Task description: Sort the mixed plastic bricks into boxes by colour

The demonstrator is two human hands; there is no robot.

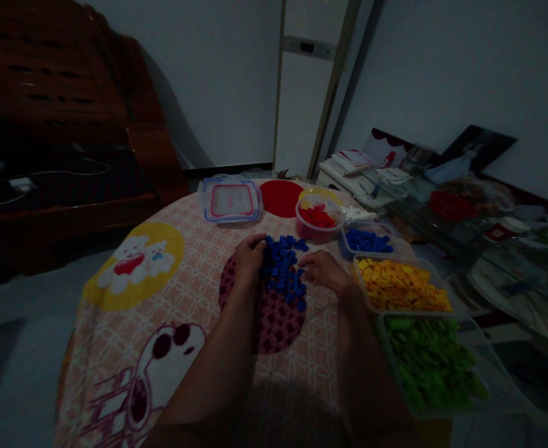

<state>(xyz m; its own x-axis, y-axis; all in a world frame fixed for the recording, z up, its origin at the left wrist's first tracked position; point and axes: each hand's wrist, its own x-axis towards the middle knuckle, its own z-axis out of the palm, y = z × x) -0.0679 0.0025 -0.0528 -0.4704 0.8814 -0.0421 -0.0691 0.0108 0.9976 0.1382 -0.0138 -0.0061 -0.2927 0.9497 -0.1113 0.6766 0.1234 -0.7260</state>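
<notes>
A loose pile of small blue plastic pieces (282, 264) lies on the patterned tablecloth (190, 261), partly over a dark red round patch. My left hand (250, 256) rests at the pile's left edge, its fingers curled in with the thumb near the fingertips. Whatever that hand pinches is too dark and small to make out. On the opposite side, my right hand (324, 270) reaches toward the pile with loosely bent fingers apart, and no piece shows between them. Several blue pieces lie scattered toward me at the pile's near end.
To the right stand tubs of red pieces (317, 218), blue pieces (368, 241), yellow pieces (402, 286) and green pieces (430, 361). Clear lids (231, 199) lie at the back left. Beyond the tubs, a cluttered glass table (409, 199) adjoins; a wooden bench (152, 155) stands left.
</notes>
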